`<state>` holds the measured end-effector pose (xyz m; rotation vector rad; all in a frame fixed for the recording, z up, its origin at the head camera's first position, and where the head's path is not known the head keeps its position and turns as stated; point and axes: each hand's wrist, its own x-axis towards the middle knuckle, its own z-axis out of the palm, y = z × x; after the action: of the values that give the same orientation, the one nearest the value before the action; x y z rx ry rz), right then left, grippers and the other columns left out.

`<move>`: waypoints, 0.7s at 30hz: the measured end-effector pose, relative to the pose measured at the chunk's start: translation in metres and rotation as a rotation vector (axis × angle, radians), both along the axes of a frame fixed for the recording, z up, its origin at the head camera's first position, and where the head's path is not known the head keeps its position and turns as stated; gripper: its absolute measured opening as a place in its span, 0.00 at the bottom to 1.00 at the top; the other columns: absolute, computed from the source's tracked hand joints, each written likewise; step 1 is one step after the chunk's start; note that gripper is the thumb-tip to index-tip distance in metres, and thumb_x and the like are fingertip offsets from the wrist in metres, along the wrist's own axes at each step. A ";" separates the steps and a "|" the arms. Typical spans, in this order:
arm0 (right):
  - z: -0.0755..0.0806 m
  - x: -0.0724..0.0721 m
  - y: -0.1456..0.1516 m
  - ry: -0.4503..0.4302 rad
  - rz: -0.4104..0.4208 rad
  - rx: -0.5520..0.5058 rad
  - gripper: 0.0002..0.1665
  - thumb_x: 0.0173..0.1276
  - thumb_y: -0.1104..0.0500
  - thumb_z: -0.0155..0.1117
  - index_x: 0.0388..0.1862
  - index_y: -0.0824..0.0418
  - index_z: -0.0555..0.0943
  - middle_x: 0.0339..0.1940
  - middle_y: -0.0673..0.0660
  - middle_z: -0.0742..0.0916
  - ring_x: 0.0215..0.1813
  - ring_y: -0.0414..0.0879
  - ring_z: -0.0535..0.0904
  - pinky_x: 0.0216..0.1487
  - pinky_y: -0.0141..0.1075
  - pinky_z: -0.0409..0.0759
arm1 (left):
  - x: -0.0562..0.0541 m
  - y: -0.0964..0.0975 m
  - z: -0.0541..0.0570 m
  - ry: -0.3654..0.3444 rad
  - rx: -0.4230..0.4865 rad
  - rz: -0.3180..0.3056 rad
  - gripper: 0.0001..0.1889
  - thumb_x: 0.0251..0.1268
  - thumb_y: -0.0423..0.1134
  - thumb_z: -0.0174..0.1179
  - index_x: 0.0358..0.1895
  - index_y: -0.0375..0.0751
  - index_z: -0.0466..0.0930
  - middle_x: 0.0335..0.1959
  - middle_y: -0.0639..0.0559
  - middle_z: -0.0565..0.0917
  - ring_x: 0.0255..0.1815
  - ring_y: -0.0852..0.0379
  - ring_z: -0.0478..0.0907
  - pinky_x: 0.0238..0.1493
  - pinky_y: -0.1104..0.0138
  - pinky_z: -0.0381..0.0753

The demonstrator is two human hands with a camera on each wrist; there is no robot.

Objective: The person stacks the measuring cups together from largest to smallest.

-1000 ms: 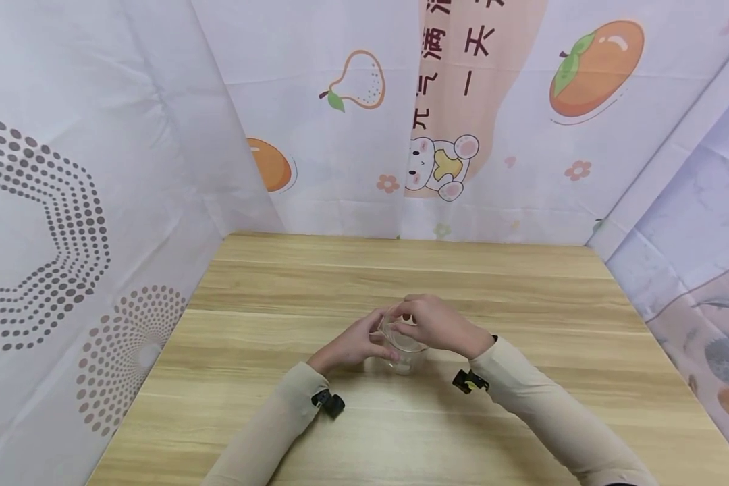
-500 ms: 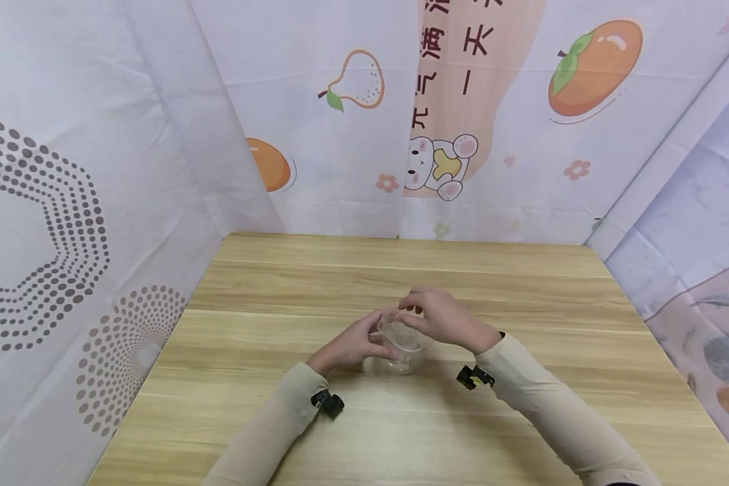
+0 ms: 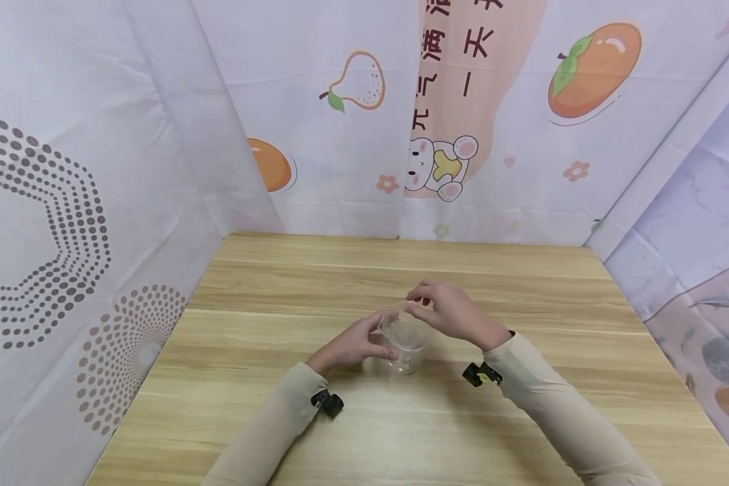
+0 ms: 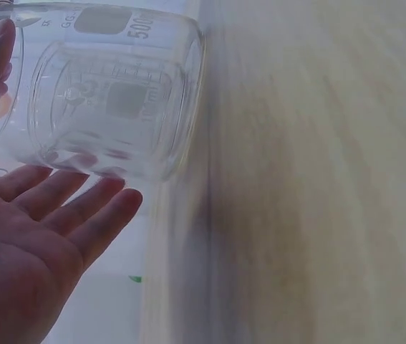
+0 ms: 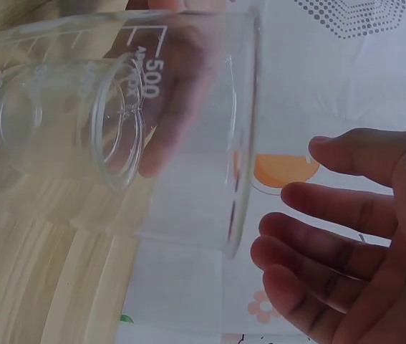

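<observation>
A clear glass beaker (image 3: 406,363) stands on the table, marked 500 in the wrist views. Inside it, at the bottom, sits a smaller clear beaker (image 4: 117,107), upright like the large one. My left hand (image 3: 354,345) holds the large beaker from the left, thumb on the near side and fingers around the far side. Just above and right of the rim is my right hand (image 3: 452,314). Its fingers are loosely bent with nothing between them, and in the right wrist view a gap separates them from the large beaker's rim (image 5: 244,143).
The wood-grain table (image 3: 267,283) extends around both hands. A white curtain printed with fruit (image 3: 352,155) hangs behind it, and more patterned cloth (image 3: 115,169) hangs at the sides. A small black camera (image 3: 328,403) is strapped to each wrist.
My right hand has drawn up and to the right, out of the large beaker's mouth, leaving the smaller beaker inside. My left hand has stayed in place on the large beaker.
</observation>
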<state>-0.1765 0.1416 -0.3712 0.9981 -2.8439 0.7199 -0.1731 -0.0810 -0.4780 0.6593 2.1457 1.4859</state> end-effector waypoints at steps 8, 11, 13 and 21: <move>-0.003 -0.003 0.006 0.023 -0.038 -0.045 0.14 0.68 0.54 0.65 0.45 0.62 0.85 0.40 0.54 0.87 0.40 0.46 0.81 0.38 0.37 0.81 | 0.000 0.000 0.001 -0.008 0.006 -0.019 0.45 0.57 0.46 0.71 0.76 0.44 0.56 0.76 0.47 0.62 0.72 0.43 0.67 0.72 0.53 0.68; -0.002 -0.003 0.008 0.008 -0.058 -0.058 0.15 0.68 0.53 0.65 0.46 0.62 0.85 0.42 0.57 0.87 0.42 0.48 0.81 0.40 0.40 0.82 | 0.001 -0.001 0.000 -0.001 -0.003 -0.026 0.46 0.58 0.46 0.70 0.76 0.43 0.54 0.77 0.46 0.60 0.73 0.42 0.65 0.73 0.53 0.66; -0.002 -0.004 0.010 0.001 -0.069 -0.067 0.16 0.69 0.52 0.64 0.47 0.62 0.84 0.44 0.59 0.86 0.43 0.49 0.81 0.41 0.41 0.82 | 0.002 -0.001 -0.001 -0.001 -0.007 -0.025 0.46 0.59 0.46 0.69 0.77 0.43 0.52 0.77 0.45 0.59 0.73 0.41 0.64 0.74 0.52 0.65; -0.003 -0.005 0.017 -0.029 -0.119 -0.104 0.21 0.68 0.49 0.64 0.52 0.63 0.83 0.47 0.60 0.85 0.47 0.55 0.80 0.44 0.47 0.82 | 0.005 -0.004 0.000 0.015 0.002 -0.007 0.47 0.58 0.44 0.70 0.77 0.49 0.51 0.76 0.41 0.61 0.71 0.38 0.66 0.72 0.49 0.66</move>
<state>-0.1819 0.1587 -0.3743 0.8030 -2.8269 0.8668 -0.1681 -0.0846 -0.4780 0.6799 2.1518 1.4844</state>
